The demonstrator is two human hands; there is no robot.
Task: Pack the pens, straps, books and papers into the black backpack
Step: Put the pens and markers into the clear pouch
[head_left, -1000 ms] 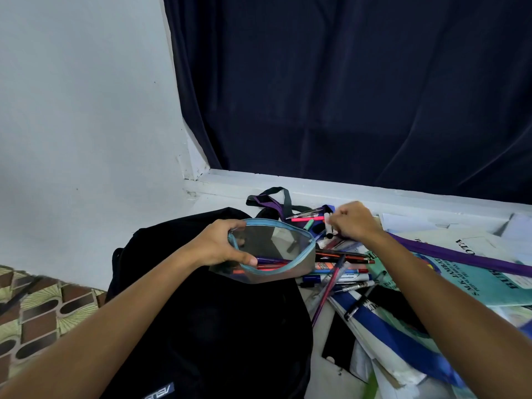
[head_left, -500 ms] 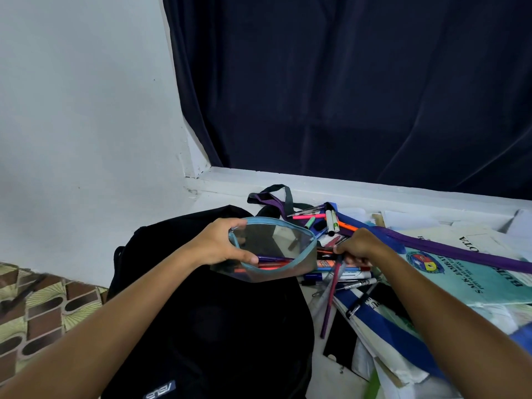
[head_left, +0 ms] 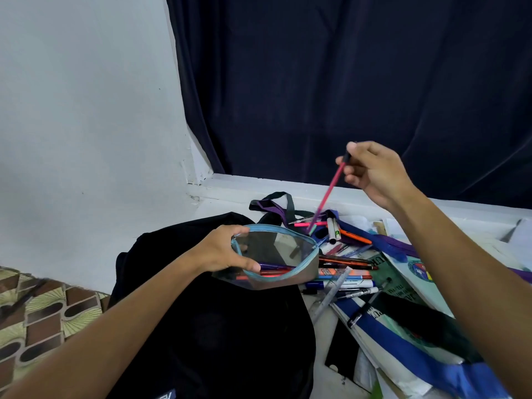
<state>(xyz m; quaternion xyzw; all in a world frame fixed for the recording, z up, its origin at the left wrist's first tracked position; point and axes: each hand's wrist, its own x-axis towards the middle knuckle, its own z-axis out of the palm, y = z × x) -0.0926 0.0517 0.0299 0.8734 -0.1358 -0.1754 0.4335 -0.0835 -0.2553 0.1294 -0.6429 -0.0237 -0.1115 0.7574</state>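
The left hand (head_left: pixel 221 251) grips the pouch (head_left: pixel 276 256) mouth wide open. The right hand (head_left: pixel 371 171) pinches a pink pen (head_left: pixel 328 194) by its top (tip aimed down), likely to drop it in.

You cannot see the lower tip of the pink pen (head_left: pixel 328 194): it blurs out near the pencil pouch (head_left: pixel 276 257) rim. Your left hand (head_left: pixel 221 251) hides the pouch's left end. The black backpack (head_left: pixel 207 326) runs off the bottom edge, its logo cut short. Print on the books (head_left: pixel 403 286) is too small to read.
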